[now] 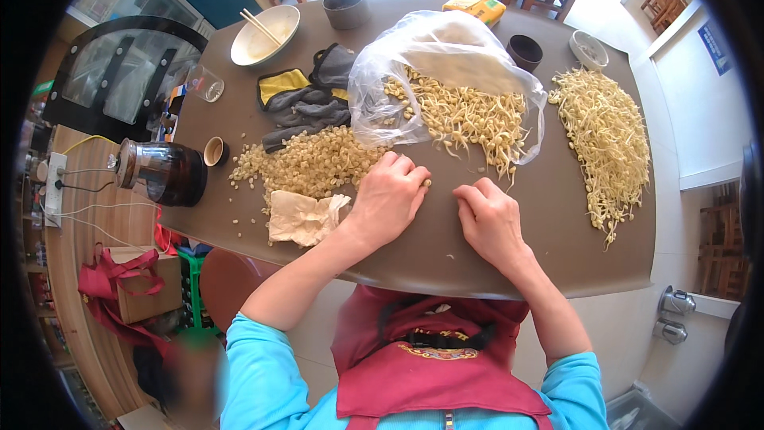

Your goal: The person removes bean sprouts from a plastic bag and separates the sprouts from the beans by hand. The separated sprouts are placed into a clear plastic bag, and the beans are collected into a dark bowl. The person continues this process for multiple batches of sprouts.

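My left hand (391, 198) is over the table's front half, fingers curled, with a small yellow bean head (426, 183) at the fingertips. To its right, my right hand (492, 218) hovers over or rests on the brown tabletop with thumb and fingers drawn together; whether anything is pinched there is hidden. Ahead of both hands, soybean sprouts (477, 113) spill from an open clear plastic bag (453, 36). A heap of loose beans or hulls (322, 161) lies beside my left hand. Farther right is a long pile of sprouts (606, 143).
A crumpled tissue (304, 218) lies by my left forearm. Grey-and-yellow cloths (304, 101), a bowl with chopsticks (265, 36), a glass (209, 86), a paper cup (215, 151) and a glass kettle (161, 170) stand left. Dark cups, a yellow pack (474, 6) and a small dish (588, 49) line the back.
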`<state>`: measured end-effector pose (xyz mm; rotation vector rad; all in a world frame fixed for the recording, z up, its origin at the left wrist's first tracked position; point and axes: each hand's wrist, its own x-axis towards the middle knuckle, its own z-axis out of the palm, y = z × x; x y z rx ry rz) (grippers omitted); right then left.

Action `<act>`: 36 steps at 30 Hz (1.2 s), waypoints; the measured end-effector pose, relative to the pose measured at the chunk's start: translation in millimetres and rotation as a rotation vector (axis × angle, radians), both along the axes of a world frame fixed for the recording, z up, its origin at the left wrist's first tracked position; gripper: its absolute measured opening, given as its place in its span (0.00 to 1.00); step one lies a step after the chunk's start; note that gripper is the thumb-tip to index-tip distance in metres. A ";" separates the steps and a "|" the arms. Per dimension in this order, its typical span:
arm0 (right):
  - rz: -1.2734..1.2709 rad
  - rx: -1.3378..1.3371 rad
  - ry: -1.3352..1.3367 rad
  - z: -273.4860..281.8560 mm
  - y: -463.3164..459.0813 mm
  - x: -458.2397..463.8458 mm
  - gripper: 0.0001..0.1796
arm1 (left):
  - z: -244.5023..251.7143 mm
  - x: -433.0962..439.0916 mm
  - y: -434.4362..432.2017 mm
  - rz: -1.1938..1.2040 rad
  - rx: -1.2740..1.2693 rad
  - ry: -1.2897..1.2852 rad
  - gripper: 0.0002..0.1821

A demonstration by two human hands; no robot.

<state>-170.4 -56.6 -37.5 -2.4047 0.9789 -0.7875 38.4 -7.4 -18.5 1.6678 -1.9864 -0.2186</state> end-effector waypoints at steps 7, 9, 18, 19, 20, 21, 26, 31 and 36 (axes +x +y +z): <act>-0.073 0.254 -0.096 2.7 -0.2 5.5 0.10 | -11.5 -11.9 -8.1 -0.026 -0.018 0.071 0.04; -0.076 0.330 -0.116 4.0 -5.2 5.8 0.11 | -14.1 -17.8 -6.1 -0.040 -0.026 0.127 0.03; -0.089 0.320 -0.027 3.3 -7.8 0.4 0.11 | -16.0 -30.0 -0.8 0.021 0.069 0.287 0.03; -0.105 0.288 -0.002 3.4 -7.0 -1.3 0.11 | -14.0 -26.3 0.2 0.066 0.044 0.261 0.03; -0.117 0.255 0.027 3.7 -6.2 -2.7 0.10 | -11.2 -20.3 0.6 0.098 0.016 0.238 0.03; -0.121 0.223 0.035 4.1 -5.3 -3.7 0.10 | -8.4 -14.4 1.1 0.130 -0.012 0.215 0.04; -0.080 0.041 0.146 4.0 0.7 4.4 0.08 | -3.1 -10.9 0.4 0.252 -0.203 -0.331 0.09; -0.043 -0.130 0.241 -2.9 4.0 -0.9 0.08 | -12.4 -33.6 1.3 0.080 -0.035 -0.321 0.08; -0.134 -0.171 0.255 -4.1 -9.4 -72.6 0.07 | -10.6 -24.4 -13.1 0.147 -0.096 -0.343 0.15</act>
